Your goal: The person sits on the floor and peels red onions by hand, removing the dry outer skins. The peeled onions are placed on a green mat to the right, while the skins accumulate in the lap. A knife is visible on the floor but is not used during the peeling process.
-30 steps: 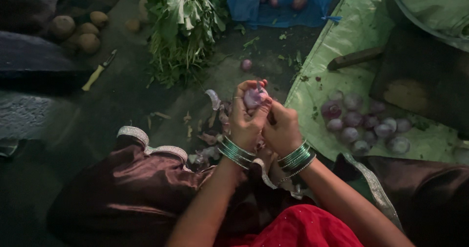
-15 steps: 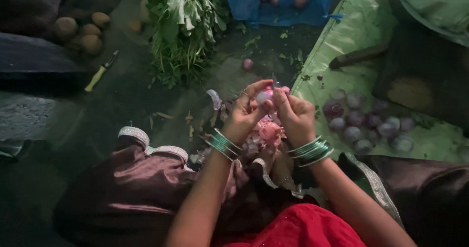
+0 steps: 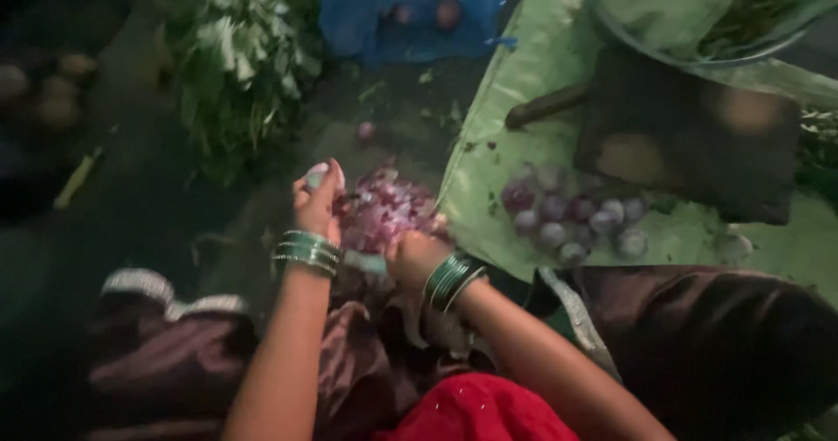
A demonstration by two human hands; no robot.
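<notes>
My left hand is raised with its fingers closed on a small pale onion. My right hand sits lower, knuckles up, at the edge of a heap of purple onion peels in my lap area. Its fingers curl downward and are hidden, so I cannot tell whether it holds anything. Both wrists wear green bangles. Several peeled purple onions lie on a green sheet to the right of my hands.
A dark chopping board and a knife handle lie on the sheet, with a large bowl behind. A bunch of leafy greens, a blue bag and potatoes sit further back.
My hands have come apart: the right one dropped toward the peels while the left stayed up with the onion. The view shifted closer and to the right.
</notes>
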